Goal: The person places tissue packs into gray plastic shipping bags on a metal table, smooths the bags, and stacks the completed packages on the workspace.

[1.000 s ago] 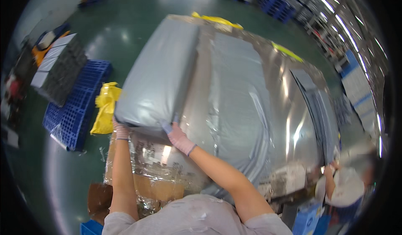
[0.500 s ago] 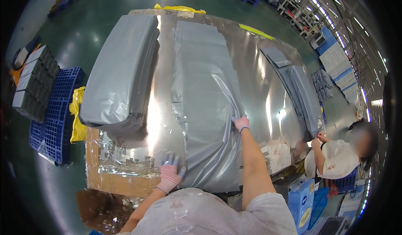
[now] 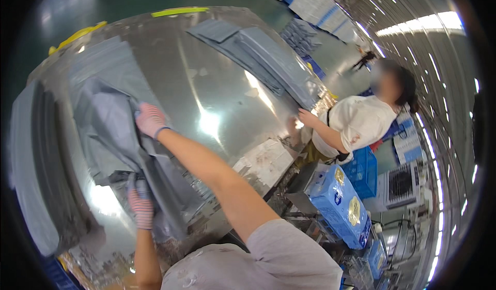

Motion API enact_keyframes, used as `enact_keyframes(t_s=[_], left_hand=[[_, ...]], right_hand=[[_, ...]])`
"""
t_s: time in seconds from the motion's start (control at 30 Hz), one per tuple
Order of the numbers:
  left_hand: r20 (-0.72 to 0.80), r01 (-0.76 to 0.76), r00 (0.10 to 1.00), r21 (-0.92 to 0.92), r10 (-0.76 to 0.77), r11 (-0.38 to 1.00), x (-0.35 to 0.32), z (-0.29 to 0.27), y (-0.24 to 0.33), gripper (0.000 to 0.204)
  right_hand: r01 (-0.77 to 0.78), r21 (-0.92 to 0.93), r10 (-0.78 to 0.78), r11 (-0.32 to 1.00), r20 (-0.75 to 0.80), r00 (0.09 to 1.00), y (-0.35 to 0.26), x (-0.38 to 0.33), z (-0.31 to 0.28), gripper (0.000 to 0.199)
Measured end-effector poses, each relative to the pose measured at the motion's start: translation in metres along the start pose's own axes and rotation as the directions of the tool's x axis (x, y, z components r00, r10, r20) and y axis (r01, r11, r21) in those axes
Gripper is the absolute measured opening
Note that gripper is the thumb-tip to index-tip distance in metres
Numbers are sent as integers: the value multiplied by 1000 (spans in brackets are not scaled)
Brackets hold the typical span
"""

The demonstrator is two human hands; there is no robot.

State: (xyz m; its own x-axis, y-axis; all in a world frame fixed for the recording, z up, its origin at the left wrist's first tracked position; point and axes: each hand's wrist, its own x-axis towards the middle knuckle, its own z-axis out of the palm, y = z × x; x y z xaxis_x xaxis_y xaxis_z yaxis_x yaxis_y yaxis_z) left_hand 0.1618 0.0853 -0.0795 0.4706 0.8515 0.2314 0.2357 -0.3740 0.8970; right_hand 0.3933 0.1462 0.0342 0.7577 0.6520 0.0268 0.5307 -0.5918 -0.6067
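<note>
Head view: a wide shiny metal table (image 3: 217, 83) fills the upper left and middle. At about nine o'clock a loose grey plastic sheet (image 3: 111, 130) lies crumpled on it, and both gloved hands are on that sheet. The right hand (image 3: 150, 119) reaches up from the lower middle, pressed on the sheet's upper fold with its fingers curled over the plastic, gripping it. The left hand (image 3: 140, 207), at about seven o'clock, is clenched round the sheet's bunched lower edge near the table's near rim. Just left of the sheet, at nine o'clock, a thick grey stack (image 3: 36, 166) of folded plastic runs along the table's edge. At twelve to one o'clock, well apart from the hands, flat grey sheets (image 3: 258, 52) lie spread across the far side. At three o'clock another person (image 3: 361, 119) in a pale shirt stands beside the table with one hand (image 3: 306, 117) on its edge. Below, at four o'clock, stands a blue box (image 3: 338, 199).
</note>
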Motion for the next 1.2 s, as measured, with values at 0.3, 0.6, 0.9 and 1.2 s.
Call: enact_keyframes(t_s=[0.3,0.6,0.9,1.2], left_hand=[[89,368,928,-366,-362,855,107,7,-1,72],[-273,139,962,551,21,823,224,-1,-82,74],[401,-329,910,849,-100,414,120,82,-4,70],[235,-162,956,923,-176,349,167,98,-18,61]], right_hand=[[152,59,-146,987,-92,985,-12,107,-12,15],[251,105,-232,962,-171,958,-13,168,-37,22],[208,-348,-184,914,101,978,266,-3,-146,35],[2,-892,527,452,269,806,374,-247,-305,43]])
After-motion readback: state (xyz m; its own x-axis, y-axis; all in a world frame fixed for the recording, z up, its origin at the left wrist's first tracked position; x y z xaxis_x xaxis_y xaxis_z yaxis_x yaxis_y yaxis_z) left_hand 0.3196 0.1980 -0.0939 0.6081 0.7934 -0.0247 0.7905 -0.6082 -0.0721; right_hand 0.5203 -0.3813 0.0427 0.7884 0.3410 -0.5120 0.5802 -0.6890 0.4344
